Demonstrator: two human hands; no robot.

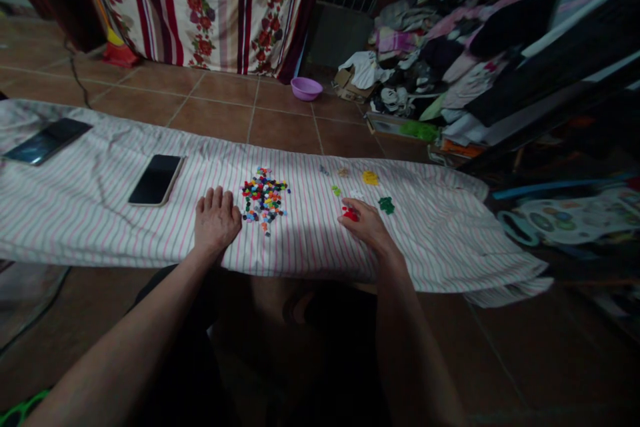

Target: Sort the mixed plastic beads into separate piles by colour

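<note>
My left hand [216,217] lies flat on the striped cloth, its fingers stretched out and nothing in it. Right beside it is a mixed heap of tiny coloured pieces [264,197], too small to make out closely. Over a small pile of red pieces [351,214] my right hand [367,223] is curved, thumb and forefinger apart with red showing between them. Around that hand are little piles sorted by colour: yellow pieces [370,177], dark green pieces [387,205], light green pieces [336,191] and white pieces [357,194], the white ones partly behind the fingers.
Grey pieces [324,170] and tan pieces [343,173] sit toward the far edge of the cloth [310,250]. A phone [157,180] and a tablet-like device [49,141] lie at left. Beyond are a purple basin [307,88], a floral curtain [200,7] and heaped clothes.
</note>
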